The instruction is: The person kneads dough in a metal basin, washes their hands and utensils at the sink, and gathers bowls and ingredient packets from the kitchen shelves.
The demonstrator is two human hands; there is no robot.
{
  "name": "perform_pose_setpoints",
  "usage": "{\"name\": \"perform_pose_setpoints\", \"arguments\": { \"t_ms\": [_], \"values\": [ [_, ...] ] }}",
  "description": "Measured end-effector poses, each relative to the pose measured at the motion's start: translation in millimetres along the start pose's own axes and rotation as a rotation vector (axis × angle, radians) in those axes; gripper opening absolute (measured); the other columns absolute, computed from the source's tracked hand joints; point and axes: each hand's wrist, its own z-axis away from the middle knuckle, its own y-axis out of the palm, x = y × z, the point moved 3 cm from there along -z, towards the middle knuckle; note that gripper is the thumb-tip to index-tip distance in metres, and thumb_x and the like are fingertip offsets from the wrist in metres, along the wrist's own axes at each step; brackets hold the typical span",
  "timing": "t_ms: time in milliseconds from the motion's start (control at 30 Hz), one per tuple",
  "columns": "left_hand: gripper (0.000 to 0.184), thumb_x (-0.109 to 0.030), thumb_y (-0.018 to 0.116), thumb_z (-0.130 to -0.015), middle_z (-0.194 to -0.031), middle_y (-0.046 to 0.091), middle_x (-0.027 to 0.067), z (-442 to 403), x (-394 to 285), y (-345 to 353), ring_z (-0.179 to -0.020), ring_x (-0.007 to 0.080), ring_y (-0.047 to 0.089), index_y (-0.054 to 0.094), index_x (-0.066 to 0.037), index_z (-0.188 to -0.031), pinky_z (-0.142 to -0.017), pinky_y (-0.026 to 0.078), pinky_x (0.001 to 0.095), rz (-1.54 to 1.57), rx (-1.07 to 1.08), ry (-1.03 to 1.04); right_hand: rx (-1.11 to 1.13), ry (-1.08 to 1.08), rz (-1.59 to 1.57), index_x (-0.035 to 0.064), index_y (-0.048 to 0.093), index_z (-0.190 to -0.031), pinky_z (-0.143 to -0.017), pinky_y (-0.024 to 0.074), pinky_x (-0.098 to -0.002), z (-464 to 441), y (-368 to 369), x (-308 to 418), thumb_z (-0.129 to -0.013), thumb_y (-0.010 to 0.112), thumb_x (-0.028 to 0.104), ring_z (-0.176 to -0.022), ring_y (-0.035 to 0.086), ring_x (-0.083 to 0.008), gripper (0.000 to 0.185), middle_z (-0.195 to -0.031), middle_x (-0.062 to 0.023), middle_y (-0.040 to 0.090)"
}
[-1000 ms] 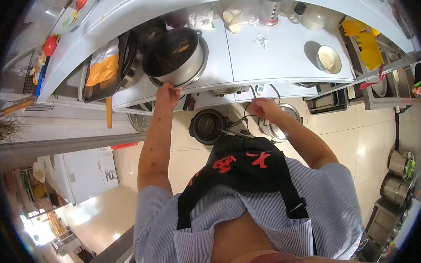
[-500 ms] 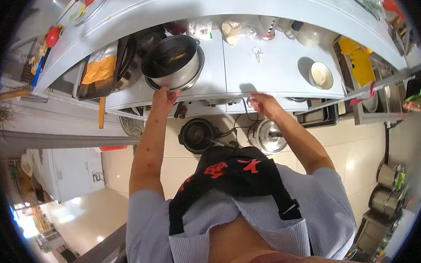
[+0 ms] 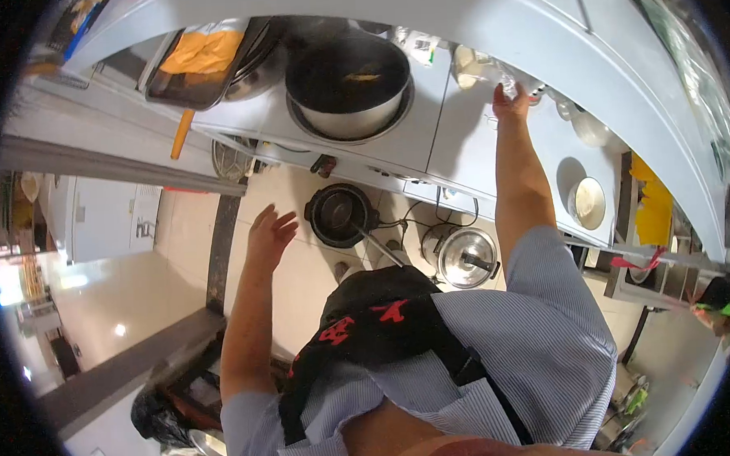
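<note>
My left hand (image 3: pixel 272 236) is held low over the floor with its fingers apart and nothing in them. Up and to its right, a large dark-lined pot (image 3: pixel 350 118) sits in a wide metal dish on the white counter (image 3: pixel 426 136). My right hand (image 3: pixel 511 101) reaches to the back of the counter, beside a clear plastic bag with pale contents (image 3: pixel 474 67). Its fingertips are raised among clear items, and whether they hold anything is hard to make out. A pale bowl (image 3: pixel 586 203) stands at the counter's right end.
On the floor are a black pot (image 3: pixel 338 216) with a long handle, a lidded steel pot (image 3: pixel 466 257) and black cables. A tray with orange cloth (image 3: pixel 203 54) is at the upper left. An overhead shelf (image 3: pixel 453 4) crosses above the counter.
My left hand has let go of the dish under the dark-lined pot and moved down, opening. My right hand has gone from the counter's front edge to its back. The view has turned.
</note>
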Motion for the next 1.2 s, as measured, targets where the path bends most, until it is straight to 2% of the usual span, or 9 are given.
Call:
{"name": "perform_pose_setpoints", "arguments": {
  "t_ms": [67,133,167,300,467,767,867,1100,1200],
  "values": [
    [0.045,-0.022,0.049,-0.088,-0.108,0.056,0.0207,24,12,-43,-0.084,0.0247,0.059,0.036,-0.005,-0.128,-0.072,0.049,0.0333,0.093,-0.130,-0.063,-0.132,-0.002,-0.084,0.0121,0.041,-0.114,-0.057,0.0524,-0.0312,13,12,-5,-0.078,0.063,0.029,-0.063,0.055,-0.0244,0.046,-0.085,-0.0124,0.047],
    [0.042,-0.023,0.049,-0.088,-0.107,0.056,0.0194,37,32,-90,-0.087,0.0249,0.057,0.039,-0.003,-0.125,-0.074,0.048,0.0342,0.123,-0.252,-0.088,0.083,-0.032,0.024,0.0156,0.047,-0.093,-0.045,0.0451,-0.0268,-30,-5,0,-0.078,0.063,0.033,-0.046,0.045,-0.0182,0.028,-0.059,-0.0044,0.041],
    [0.041,-0.022,0.048,-0.089,-0.103,0.057,0.0197,45,38,-102,-0.082,0.0239,0.058,0.040,-0.002,-0.124,-0.071,0.050,0.0325,0.176,-0.261,-0.073,0.049,-0.050,0.127,0.0170,0.043,-0.072,-0.038,0.0330,-0.0246,-26,5,0,-0.079,0.061,0.036,-0.037,0.033,-0.0144,0.027,-0.046,0.0013,0.030],
    [0.038,-0.019,0.049,-0.088,-0.099,0.057,0.0208,60,60,-125,-0.076,0.0229,0.059,0.042,0.000,-0.121,-0.065,0.052,0.0295,0.267,-0.321,-0.114,-0.020,-0.245,0.540,0.0170,0.040,-0.059,-0.035,0.0211,-0.0238,7,43,8,-0.079,0.062,0.029,-0.038,0.033,-0.0105,0.032,-0.048,0.0014,0.033],
    [0.037,-0.017,0.049,-0.087,-0.099,0.057,0.0211,51,72,-110,-0.076,0.0230,0.059,0.043,0.000,-0.120,-0.065,0.051,0.0287,0.315,-0.262,-0.161,0.421,-0.565,0.437,0.0131,0.053,-0.080,-0.040,0.0283,-0.0222,85,122,26,-0.081,0.058,0.016,-0.045,0.038,-0.0069,0.006,-0.059,0.0035,0.044],
    [0.036,-0.018,0.052,-0.087,-0.099,0.057,0.0207,39,87,-99,-0.078,0.0242,0.057,0.043,-0.001,-0.117,-0.064,0.049,0.0296,0.300,-0.184,-0.214,0.329,-0.901,1.138,0.0061,0.057,-0.095,-0.047,0.0353,-0.0231,119,146,69,-0.079,0.062,0.021,-0.053,0.044,-0.0088,0.022,-0.069,0.0011,0.055],
    [0.035,-0.017,0.051,-0.087,-0.101,0.057,0.0213,43,93,-100,-0.077,0.0240,0.056,0.044,0.000,-0.116,-0.063,0.049,0.0291,0.312,-0.227,-0.220,0.284,-0.845,1.464,0.0062,0.062,-0.088,-0.048,0.0358,-0.0221,103,135,55,-0.077,0.063,0.019,-0.056,0.047,-0.0084,0.017,-0.067,0.0007,0.056],
    [0.042,-0.019,0.048,-0.087,-0.112,0.054,0.0211,50,114,-121,-0.087,0.0247,0.056,0.041,-0.002,-0.125,-0.069,0.048,0.0294,0.254,-0.305,-0.233,0.500,-0.438,0.977,0.0073,0.057,-0.096,-0.057,0.0402,-0.0255,74,165,-28,-0.075,0.065,0.023,-0.069,0.051,-0.0138,0.027,-0.082,-0.0028,0.057],
    [0.028,-0.015,0.053,-0.085,-0.100,0.058,0.0191,58,114,-122,-0.071,0.0219,0.059,0.048,-0.003,-0.109,-0.060,0.049,0.0280,0.376,-0.328,-0.256,0.502,-0.428,1.016,0.0053,0.051,-0.105,-0.064,0.0414,-0.0277,76,184,-43,-0.075,0.067,0.024,-0.076,0.051,-0.0166,0.038,-0.091,-0.0058,0.055]
  ]
}}
